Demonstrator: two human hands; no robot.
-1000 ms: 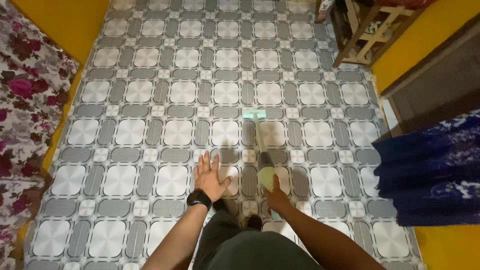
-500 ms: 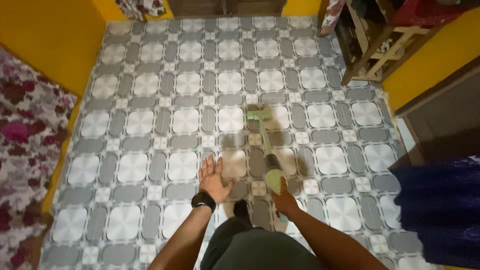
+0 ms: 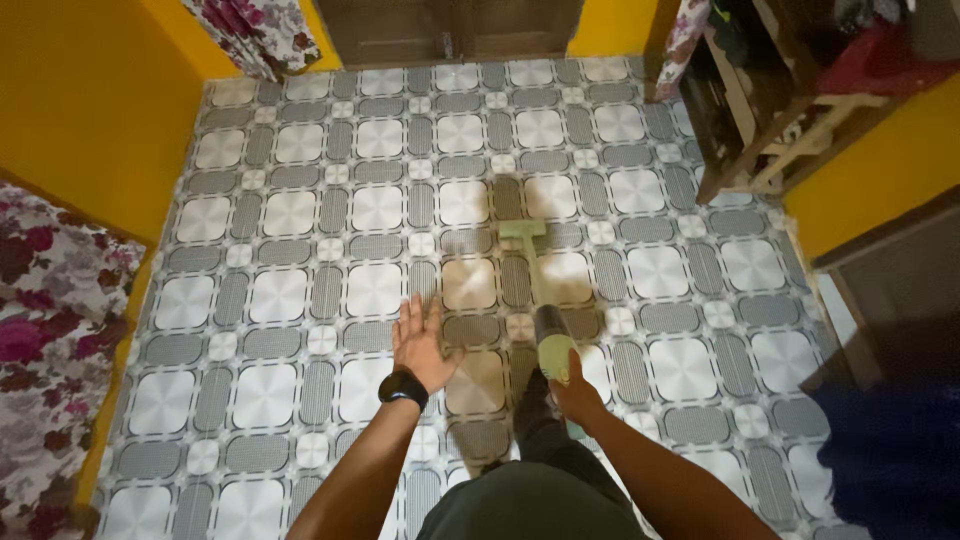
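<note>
Right hand [image 3: 572, 392] clenched around a green stick vacuum [image 3: 545, 320], its head on the patterned tile floor [image 3: 290, 210] ahead; left hand [image 3: 422, 345] spread, holding nothing, mid-stroke.

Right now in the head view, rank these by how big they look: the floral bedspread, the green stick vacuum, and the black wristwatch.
1. Floral red-and-white bedspread, partly cut off by the frame.
2. Pale green stick vacuum.
3. Black wristwatch, though it sits nearest the camera.

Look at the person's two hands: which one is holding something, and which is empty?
The right hand grips the pale green handheld vacuum, whose flat head rests on the patterned floor. The left hand, above a black wristwatch, is open and empty.
</note>
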